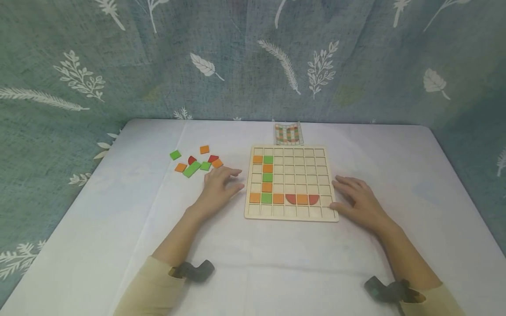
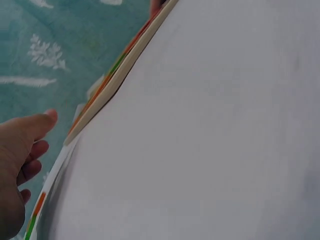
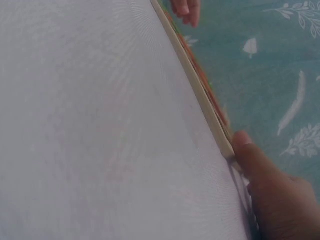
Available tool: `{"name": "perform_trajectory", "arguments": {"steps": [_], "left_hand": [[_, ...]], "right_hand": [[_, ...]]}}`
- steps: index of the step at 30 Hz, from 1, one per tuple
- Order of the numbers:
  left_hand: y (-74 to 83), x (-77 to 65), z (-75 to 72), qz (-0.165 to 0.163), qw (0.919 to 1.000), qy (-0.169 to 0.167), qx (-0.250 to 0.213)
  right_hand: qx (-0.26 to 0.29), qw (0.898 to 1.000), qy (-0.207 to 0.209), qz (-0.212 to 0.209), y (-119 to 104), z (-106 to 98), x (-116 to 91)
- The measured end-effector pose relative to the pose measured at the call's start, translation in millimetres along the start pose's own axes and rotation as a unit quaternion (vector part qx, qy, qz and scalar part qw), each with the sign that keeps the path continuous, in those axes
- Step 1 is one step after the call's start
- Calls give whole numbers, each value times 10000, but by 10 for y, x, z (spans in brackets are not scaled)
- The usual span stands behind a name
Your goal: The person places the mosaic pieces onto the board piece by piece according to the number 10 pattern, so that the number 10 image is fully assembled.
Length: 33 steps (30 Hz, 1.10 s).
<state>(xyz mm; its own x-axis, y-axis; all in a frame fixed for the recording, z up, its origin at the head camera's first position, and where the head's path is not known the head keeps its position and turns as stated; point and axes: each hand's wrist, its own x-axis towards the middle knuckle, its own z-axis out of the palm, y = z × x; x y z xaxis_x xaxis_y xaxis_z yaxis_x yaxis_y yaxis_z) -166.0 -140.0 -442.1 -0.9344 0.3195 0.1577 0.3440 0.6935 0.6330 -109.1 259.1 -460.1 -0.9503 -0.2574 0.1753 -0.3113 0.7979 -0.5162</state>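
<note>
A wooden grid board (image 1: 291, 219) lies flat on the table. Orange and green square tiles form a column on its left side, and a lower row includes two red half-round tiles (image 1: 290, 199). My left hand (image 1: 217, 191) is just left of the board, apart from it, holding nothing, thumb and fingers spread. At the right edge, my right hand (image 1: 361, 202) rests its thumb and fingers on the board's rim. In the right wrist view, the right thumb (image 3: 250, 155) touches the board's near corner. Both wrist views see the board nearly edge-on.
Several loose orange, green and red tiles, among them a long green piece (image 1: 192, 169), are scattered left of the board, beyond my left hand. A small patterned card (image 1: 288, 134) lies behind the board. White cloth (image 1: 276, 272) covers the table; a leaf-print curtain (image 1: 245, 61) hangs behind.
</note>
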Motion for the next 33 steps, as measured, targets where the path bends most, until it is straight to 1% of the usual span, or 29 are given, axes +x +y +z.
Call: {"name": "perform_trajectory", "arguments": {"steps": [5,10,13,16,19,22,27,33], "left_hand": [[-159,-56,-195,-319,9991,275,29],[-344,-124,-368,-466,9965,691,-94],[-459,-157,-445,-658,9928,1003,-76],[-581,-171,-487,-950,9869,1306,58],[-672,-171,-504,-1217,9812,1485,199],[-719,-152,-511,-1347,9792,1485,318],[-750,-94,-510,-1491,9773,1407,541],[-784,-14,-492,-1732,9702,1456,871]], "right_hand": [[30,10000,0,5,26,-1,17],[62,10000,-18,3,26,-11,23],[56,10000,-41,14,12,-14,21],[19,10000,-62,55,2,-7,15],[4,10000,-65,65,5,2,10],[18,10000,-40,64,22,12,9],[23,10000,4,-26,38,12,9],[60,9999,44,-96,35,6,10]]}}
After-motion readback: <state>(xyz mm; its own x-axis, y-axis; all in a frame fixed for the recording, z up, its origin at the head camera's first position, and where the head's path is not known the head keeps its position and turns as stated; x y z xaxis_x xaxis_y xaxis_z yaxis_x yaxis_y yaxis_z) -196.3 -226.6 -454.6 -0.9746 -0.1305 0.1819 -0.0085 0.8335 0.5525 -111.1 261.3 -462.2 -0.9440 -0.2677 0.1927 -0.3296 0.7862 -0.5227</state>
